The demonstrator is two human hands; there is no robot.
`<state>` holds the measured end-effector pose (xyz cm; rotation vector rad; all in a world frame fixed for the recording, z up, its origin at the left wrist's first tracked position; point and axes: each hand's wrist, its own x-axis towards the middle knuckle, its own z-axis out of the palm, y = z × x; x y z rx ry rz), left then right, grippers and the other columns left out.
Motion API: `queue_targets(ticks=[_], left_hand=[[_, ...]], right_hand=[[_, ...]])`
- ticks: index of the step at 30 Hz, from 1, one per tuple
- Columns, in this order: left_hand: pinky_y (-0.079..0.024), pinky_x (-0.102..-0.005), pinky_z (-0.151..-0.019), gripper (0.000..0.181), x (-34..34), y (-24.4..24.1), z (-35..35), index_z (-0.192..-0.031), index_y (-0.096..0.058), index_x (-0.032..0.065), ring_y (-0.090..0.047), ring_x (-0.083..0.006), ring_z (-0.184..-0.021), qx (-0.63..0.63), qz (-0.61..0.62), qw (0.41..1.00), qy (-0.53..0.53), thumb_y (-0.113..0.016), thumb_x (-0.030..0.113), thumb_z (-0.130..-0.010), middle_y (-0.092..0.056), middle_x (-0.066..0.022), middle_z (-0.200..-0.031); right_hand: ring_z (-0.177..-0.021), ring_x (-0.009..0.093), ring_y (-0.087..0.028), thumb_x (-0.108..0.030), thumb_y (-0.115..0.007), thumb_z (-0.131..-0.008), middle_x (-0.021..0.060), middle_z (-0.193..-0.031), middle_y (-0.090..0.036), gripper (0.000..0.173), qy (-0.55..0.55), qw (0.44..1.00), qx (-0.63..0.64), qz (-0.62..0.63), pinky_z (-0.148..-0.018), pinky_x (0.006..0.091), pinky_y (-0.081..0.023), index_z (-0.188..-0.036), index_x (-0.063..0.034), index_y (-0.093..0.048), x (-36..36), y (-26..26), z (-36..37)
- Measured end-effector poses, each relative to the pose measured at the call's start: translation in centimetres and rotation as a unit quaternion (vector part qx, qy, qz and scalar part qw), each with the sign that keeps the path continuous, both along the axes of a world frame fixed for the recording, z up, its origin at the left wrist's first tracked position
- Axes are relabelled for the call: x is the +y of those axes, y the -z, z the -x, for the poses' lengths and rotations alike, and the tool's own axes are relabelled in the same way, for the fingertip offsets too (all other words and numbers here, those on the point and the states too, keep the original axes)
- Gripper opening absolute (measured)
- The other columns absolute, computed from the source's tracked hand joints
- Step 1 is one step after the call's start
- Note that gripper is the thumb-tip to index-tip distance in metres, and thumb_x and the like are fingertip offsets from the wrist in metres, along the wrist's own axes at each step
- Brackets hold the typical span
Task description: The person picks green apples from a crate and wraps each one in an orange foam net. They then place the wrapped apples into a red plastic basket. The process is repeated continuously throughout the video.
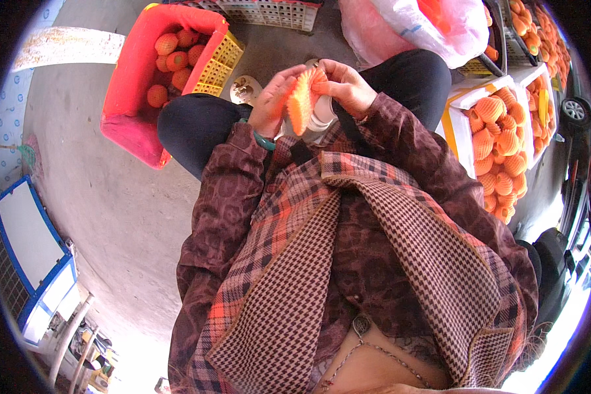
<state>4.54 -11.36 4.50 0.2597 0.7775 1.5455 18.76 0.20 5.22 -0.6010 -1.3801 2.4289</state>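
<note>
Between my hands, above my lap, is an orange foam fruit net (pixel 301 103), flattened and with zigzag edges. My left hand (pixel 271 101), a green bangle at its wrist, lies along one side of the net; its fingers are partly hidden. The thumb and fingers of my right hand (pixel 344 88) pinch the net's upper edge. Beneath the hands, white cylindrical things (pixel 321 115) show in part. A crate lined with red cloth (pixel 128 88) stands beyond my left knee, holding netted round fruit (pixel 177 61).
To the right, white foam boxes (pixel 465 133) hold many orange foam-netted pieces (pixel 505 143). A large translucent plastic bag (pixel 374 34) lies beyond my right knee. A patterned round stool top (pixel 245 89) shows beside the crate. Another plastic crate (pixel 276 14) stands at the top.
</note>
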Motion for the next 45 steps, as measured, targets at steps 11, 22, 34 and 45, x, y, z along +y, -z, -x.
queue_targets(ticks=[11,22,34,45], left_hand=[[-0.049,-0.0332,-0.085,0.026,0.0,1.6,1.1,-0.098,-0.057,-0.0002,-0.061,-0.0193,-0.095,-0.023,-0.046,0.998,-0.041,-0.044,0.022,-0.099,-0.063,-0.0118,-0.104],[-0.041,-0.0191,-0.062,0.032,4.0,-1.7,4.1,-0.081,-0.054,0.0074,-0.050,-0.0032,-0.065,0.143,-0.044,0.981,0.126,-0.046,0.032,-0.099,-0.053,0.0034,-0.071],[-0.053,-0.0334,-0.078,0.028,9.0,-1.3,12.0,-0.116,-0.054,0.0062,-0.062,-0.0164,-0.091,0.101,0.074,0.991,-0.039,-0.054,0.024,-0.094,-0.062,-0.0071,-0.107],[-0.049,-0.0346,-0.078,0.029,9.8,-2.9,19.4,-0.113,-0.057,0.0036,-0.060,-0.0182,-0.088,0.025,0.051,0.972,-0.227,-0.056,0.022,-0.091,-0.062,-0.0072,-0.097]], right_hand=[[-0.080,0.014,-0.059,-0.001,-0.059,-0.081,0.0041,-0.084,-0.061,0.008,0.053,0.993,0.066,0.077,-0.075,0.0284,-0.048,-0.083,-0.0058,-0.052,-0.3,0.1,0.3],[-0.112,0.024,-0.057,-0.021,-0.060,-0.084,0.0126,-0.125,-0.055,0.054,-0.131,0.944,0.022,0.302,-0.098,0.0411,-0.043,-0.130,0.0018,-0.042,-1.2,-3.5,1.0],[-0.128,0.027,-0.042,-0.034,-0.053,-0.087,0.0128,-0.138,-0.044,0.062,0.013,0.977,0.136,0.165,-0.106,0.0453,-0.032,-0.137,-0.0019,-0.037,7.3,-5.1,8.0],[-0.110,0.029,-0.058,-0.020,-0.064,-0.078,0.0182,-0.117,-0.060,0.050,-0.256,0.529,-0.402,-0.702,-0.092,0.0390,-0.046,-0.121,0.0011,-0.052,26.6,8.3,19.6]])
